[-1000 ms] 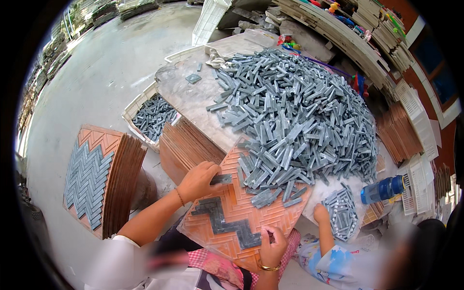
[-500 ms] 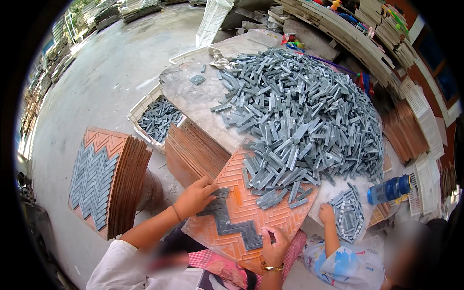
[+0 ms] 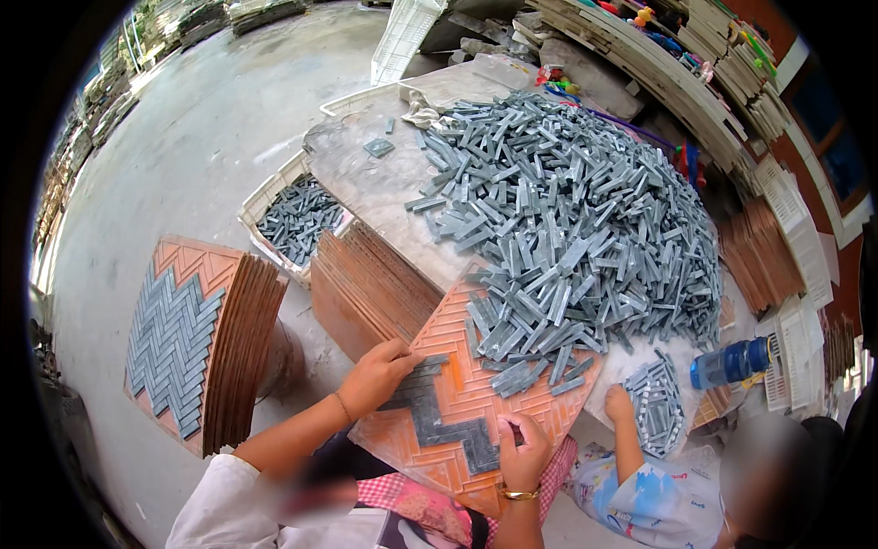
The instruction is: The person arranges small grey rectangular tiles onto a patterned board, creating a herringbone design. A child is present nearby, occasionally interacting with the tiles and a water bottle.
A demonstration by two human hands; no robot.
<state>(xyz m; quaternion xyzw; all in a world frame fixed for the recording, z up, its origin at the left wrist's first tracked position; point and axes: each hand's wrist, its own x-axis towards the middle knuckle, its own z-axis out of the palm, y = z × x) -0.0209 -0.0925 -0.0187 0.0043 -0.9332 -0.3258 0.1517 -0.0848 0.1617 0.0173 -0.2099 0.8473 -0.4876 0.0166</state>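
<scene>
An orange herringbone-grooved board (image 3: 476,393) lies tilted before me, with dark grey stone strips (image 3: 444,421) set in a zigzag in its grooves. My left hand (image 3: 375,377) is at the board's left edge, fingers closed on the end of a grey stone strip (image 3: 431,362) at the top of the zigzag. At the zigzag's lower right end, my right hand (image 3: 524,455) has thumb and forefinger pinched together beside the last strip; whatever is between them is hidden. Loose stone strips (image 3: 535,373) overlap the board's upper right part.
A big heap of grey strips (image 3: 585,220) covers the table (image 3: 357,174). Stacked boards (image 3: 366,293), a crate (image 3: 251,215) of strips and a filled herringbone board (image 3: 174,339) stand left. At right, another person's hand (image 3: 619,401) touches a small strip pile, near a blue bottle (image 3: 732,363).
My left hand has shifted slightly right along the board's edge. My right hand has moved a little, its fingers still pinched near the zigzag's end. The view has shifted slightly.
</scene>
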